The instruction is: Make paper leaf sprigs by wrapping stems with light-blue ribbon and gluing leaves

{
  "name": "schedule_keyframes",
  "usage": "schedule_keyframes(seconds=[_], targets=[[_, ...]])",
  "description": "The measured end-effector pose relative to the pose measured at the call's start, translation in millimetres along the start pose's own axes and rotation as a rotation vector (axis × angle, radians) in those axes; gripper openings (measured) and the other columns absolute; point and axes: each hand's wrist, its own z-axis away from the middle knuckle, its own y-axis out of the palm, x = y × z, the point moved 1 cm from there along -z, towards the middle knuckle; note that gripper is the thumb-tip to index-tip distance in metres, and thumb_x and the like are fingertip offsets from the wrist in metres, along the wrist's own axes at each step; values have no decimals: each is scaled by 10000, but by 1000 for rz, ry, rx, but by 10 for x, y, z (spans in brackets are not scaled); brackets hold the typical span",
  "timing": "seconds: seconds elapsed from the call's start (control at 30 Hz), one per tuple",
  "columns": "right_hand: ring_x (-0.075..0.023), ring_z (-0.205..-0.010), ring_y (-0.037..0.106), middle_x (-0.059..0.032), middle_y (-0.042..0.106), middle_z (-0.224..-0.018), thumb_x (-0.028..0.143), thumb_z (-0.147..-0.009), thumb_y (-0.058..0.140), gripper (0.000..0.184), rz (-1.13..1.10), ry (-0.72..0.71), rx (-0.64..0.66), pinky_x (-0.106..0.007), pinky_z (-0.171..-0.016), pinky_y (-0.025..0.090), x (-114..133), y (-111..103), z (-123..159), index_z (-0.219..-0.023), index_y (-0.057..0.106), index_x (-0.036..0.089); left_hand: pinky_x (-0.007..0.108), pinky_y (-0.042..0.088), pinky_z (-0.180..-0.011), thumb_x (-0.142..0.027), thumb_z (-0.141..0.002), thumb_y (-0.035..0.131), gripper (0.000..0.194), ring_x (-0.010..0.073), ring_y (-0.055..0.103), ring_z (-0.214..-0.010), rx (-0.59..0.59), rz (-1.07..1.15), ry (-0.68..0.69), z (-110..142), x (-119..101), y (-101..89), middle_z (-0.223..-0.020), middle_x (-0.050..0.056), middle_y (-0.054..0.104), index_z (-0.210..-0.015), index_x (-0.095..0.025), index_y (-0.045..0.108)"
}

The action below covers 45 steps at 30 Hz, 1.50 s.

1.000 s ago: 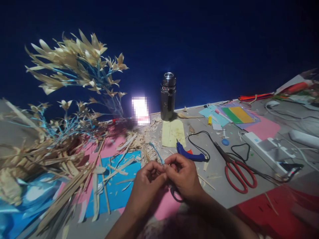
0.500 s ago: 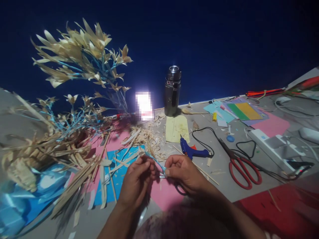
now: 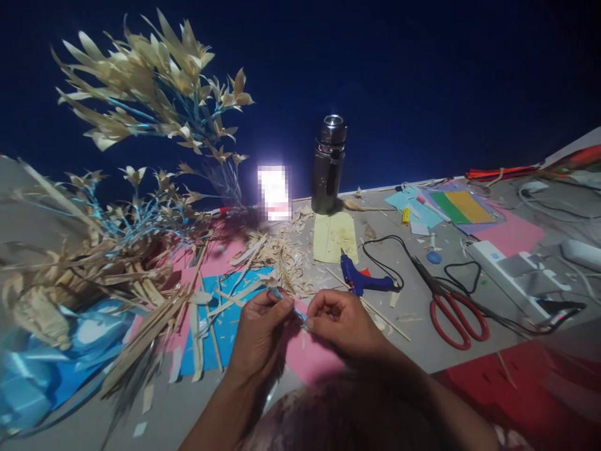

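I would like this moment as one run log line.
left hand: pinching light-blue strip; right hand: pinching same strip; blue glue gun: lying beyond right hand; red-handled scissors: lying right of glue gun

The left hand (image 3: 263, 322) and right hand (image 3: 346, 322) are bare. Dark cloth (image 3: 292, 427) with blurry pinkish spots shows near the middle, and pale cloth (image 3: 509, 436) near right.

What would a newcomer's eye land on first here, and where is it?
Probably the glaring white, pixelated patch at the far edge of the table, just left of the dark metal flask. Next, the large spray of pale, petalled flowers on blue stems, high at the upper left. Then, front and centre, the left hand and right hand, pinching a thin light-blue strip between them.
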Motion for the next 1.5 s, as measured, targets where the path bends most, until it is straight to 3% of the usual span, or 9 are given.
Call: schedule_keyframes(seconds=[0.23,0.33,0.43,0.5,0.6,0.77,1.0,1.33,1.5], targets=[[-92,-510,364,61,470,-537,131,-684,589,96,365,-349,-111,-219,-508,293,72,59,33,-650,658,187,205,447,-507,-207,-561,944,351,82,529,-483,-87,29,61,-27,33,43,-568,-59,605,-661,-165,610],[-90,-477,380,69,469,-511,172,-690,628,36,201,-170,-79,-220,-486,289,70,47,25,-666,648,188,199,455,-528,-320,-622,936,328,82,539,-509,-11,16,40,21,18,48,-600,-30,633,-724,-154,672],[-101,-486,498,29,610,-585,226,-697,688,70,-111,32,35,-219,-485,350,52,21,11,-707,634,184,212,472,-548,-439,-699,880,356,105,568,-540,123,-3,-43,102,9,42,-607,10,651,-834,-138,748],[-90,-462,491,10,651,-611,233,-697,705,93,-223,98,99,-206,-452,335,40,3,2,-722,635,176,206,468,-551,-385,-665,910,340,105,575,-547,153,-15,-64,138,6,39,-604,12,649,-850,-136,772],[-67,-396,376,58,552,-500,246,-702,727,115,-263,159,133,-190,-394,248,14,-15,-3,-736,647,171,175,435,-531,-259,-554,967,295,59,536,-525,110,-5,-21,139,8,44,-663,-3,653,-709,-121,757],[-77,-492,438,44,554,-579,265,-694,750,141,-127,52,60,-197,-466,319,-12,1,9,-731,659,163,175,415,-484,-185,-490,975,305,26,467,-472,30,68,-49,93,35,56,-695,-18,649,-594,-110,698],[-81,-496,326,73,406,-524,214,-724,631,63,224,-108,-57,-209,-465,243,-12,40,35,-720,674,169,180,428,-485,-143,-515,950,314,48,478,-488,12,132,-80,66,51,65,-628,-42,599,-625,-130,656],[-97,-534,404,44,501,-596,268,-741,638,130,101,-50,-29,-219,-501,306,-35,111,56,-800,683,161,207,454,-526,-231,-586,924,347,100,568,-555,-176,-96,155,97,122,35,-652,-39,648,-627,-168,586],[-87,-502,349,75,405,-515,256,-698,697,105,296,-239,-155,-225,-496,278,25,119,43,-657,640,177,212,442,-526,-289,-590,940,378,102,556,-537,-184,-158,183,93,133,-7,-617,-41,629,-653,-173,586]])
